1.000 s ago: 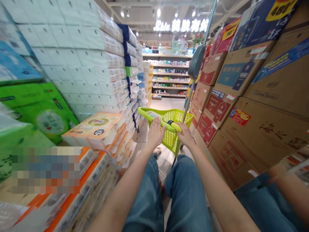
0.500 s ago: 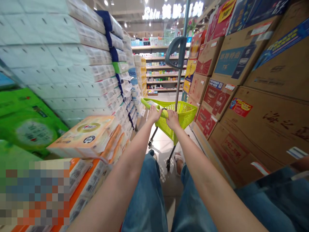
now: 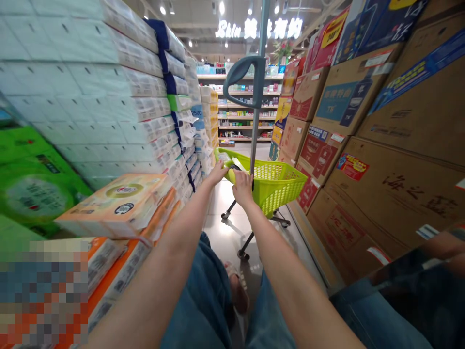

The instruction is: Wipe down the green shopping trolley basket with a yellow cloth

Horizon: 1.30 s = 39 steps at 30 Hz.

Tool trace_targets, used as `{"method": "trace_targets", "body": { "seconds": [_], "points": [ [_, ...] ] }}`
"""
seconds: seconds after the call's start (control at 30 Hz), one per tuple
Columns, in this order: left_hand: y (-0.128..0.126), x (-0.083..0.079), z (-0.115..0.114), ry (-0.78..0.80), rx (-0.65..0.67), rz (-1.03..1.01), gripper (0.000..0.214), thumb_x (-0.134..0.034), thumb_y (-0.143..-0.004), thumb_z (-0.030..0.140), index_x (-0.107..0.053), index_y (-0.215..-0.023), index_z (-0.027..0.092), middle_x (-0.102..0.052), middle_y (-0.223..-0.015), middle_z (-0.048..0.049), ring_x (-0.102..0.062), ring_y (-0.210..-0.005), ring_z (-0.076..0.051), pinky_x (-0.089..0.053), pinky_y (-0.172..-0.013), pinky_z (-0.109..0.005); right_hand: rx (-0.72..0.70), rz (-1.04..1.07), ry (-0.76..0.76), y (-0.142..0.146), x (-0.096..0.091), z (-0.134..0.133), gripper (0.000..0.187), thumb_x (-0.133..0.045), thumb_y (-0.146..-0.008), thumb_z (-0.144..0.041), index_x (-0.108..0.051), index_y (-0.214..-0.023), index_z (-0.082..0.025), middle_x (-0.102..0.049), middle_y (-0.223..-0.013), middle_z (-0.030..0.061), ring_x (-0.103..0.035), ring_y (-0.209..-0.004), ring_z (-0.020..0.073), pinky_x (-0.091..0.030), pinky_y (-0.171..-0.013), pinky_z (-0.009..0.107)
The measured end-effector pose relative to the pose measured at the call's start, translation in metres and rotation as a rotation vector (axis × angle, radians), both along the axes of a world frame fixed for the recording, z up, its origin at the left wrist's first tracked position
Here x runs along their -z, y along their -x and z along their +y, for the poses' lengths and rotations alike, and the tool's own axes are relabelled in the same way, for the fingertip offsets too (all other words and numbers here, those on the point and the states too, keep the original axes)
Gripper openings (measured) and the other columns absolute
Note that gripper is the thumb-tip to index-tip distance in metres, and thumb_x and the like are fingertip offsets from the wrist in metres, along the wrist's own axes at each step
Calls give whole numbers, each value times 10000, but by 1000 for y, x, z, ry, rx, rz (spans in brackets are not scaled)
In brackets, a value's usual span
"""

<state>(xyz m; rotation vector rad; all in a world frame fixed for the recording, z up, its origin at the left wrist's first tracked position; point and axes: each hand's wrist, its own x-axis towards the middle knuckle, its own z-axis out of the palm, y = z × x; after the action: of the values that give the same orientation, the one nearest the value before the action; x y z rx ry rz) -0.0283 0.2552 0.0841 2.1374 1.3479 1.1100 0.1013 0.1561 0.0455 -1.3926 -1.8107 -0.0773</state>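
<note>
The yellow-green handle of a lime-green plastic basket trolley is held by both hands. The left hand is placed at the handle's near side, and the right hand is closed just beside it. The fingers of the right hand are curled tightly around the handle. The trolley is seen tilted ahead of the person on a shiny floor, with a small pale item inside its basket. Wrapped tissue packs are stacked on the left, and brown cardboard cartons are piled on the right.
</note>
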Motion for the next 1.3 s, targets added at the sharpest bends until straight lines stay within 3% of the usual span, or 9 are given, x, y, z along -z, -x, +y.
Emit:
{"method": "trace_targets", "body": {
  "seconds": [0.33,0.4,0.5,0.53,0.67,0.77,0.9,1.13,1.3],
  "points": [
    [55,-11,-41,52,-59,-28,544,-536,-801,366,-601,-1310,186,-539,-1436,-42,-379,-1419,-244,-251,-1192,-404,-137,-24,-25,50,4,-45,791,-374,-801,-13,-210,-1541,-238,-354,-1539,95,-222,-1451,281,-71,-1195,617],
    [67,-9,-55,50,-63,-38,583,-562,-782,394,-594,-1319,168,-498,-1467,-52,-375,-1421,-255,-248,-1192,-405,-236,-142,-73,38,8,-63,766,-369,-827,-24,-211,-1545,-242,-325,-1571,70,-204,-1475,260,-100,-1212,577],
    [84,-8,-78,51,-55,-49,657,-617,-749,464,-587,-1326,150,-448,-1498,-75,-408,-1400,-268,-252,-1187,-395,-375,-309,-178,-8,17,-90,717,-353,-866,-32,-288,-1518,-325,-382,-1551,8,-262,-1466,208,-163,-1224,503],
    [88,-8,-84,55,-54,-52,666,-626,-744,471,-589,-1325,147,-444,-1499,-78,-416,-1395,-269,-254,-1186,-388,-350,-318,-200,-28,21,-95,711,-350,-867,-31,-317,-1504,-343,-394,-1543,2,-281,-1460,203,-190,-1217,493],
    [103,-14,-102,88,-71,-70,640,-640,-729,422,-604,-1314,163,-483,-1471,-59,-458,-1364,-288,-285,-1175,-400,61,-37,-247,-102,36,-90,727,-339,-808,-9,-361,-1492,-255,-371,-1550,69,-284,-1458,241,-255,-1181,508],
    [111,-20,-112,101,-92,-88,653,-648,-710,389,-598,-1319,159,-485,-1467,-60,-481,-1341,-311,-320,-1156,-428,76,70,-49,-134,49,-71,729,-387,-708,-8,-485,-1406,-194,-506,-1445,102,-434,-1358,252,-345,-1132,472],
    [114,-22,-128,98,-105,-119,656,-637,-722,396,-580,-1340,182,-486,-1460,-50,-465,-1358,-296,-319,-1157,-430,-85,13,112,-146,67,-60,685,-417,-588,-4,-650,-1200,-205,-670,-1224,71,-569,-1182,241,-426,-1040,435],
    [114,-19,-146,99,-127,-170,672,-662,-718,416,-574,-1346,194,-481,-1467,-56,-461,-1362,-287,-310,-1167,-432,-70,-11,114,-141,73,-65,622,-413,-624,2,-657,-1157,-203,-678,-1151,78,-547,-1110,244,-373,-1015,429],
    [136,-16,-154,100,-124,-205,677,-664,-720,451,-567,-1351,224,-469,-1480,-33,-448,-1372,-280,-304,-1168,-438,-58,-27,117,-121,75,-75,558,-434,-654,-21,-645,-1135,-210,-670,-1128,69,-527,-1076,249,-355,-999,404]
  ]
}}
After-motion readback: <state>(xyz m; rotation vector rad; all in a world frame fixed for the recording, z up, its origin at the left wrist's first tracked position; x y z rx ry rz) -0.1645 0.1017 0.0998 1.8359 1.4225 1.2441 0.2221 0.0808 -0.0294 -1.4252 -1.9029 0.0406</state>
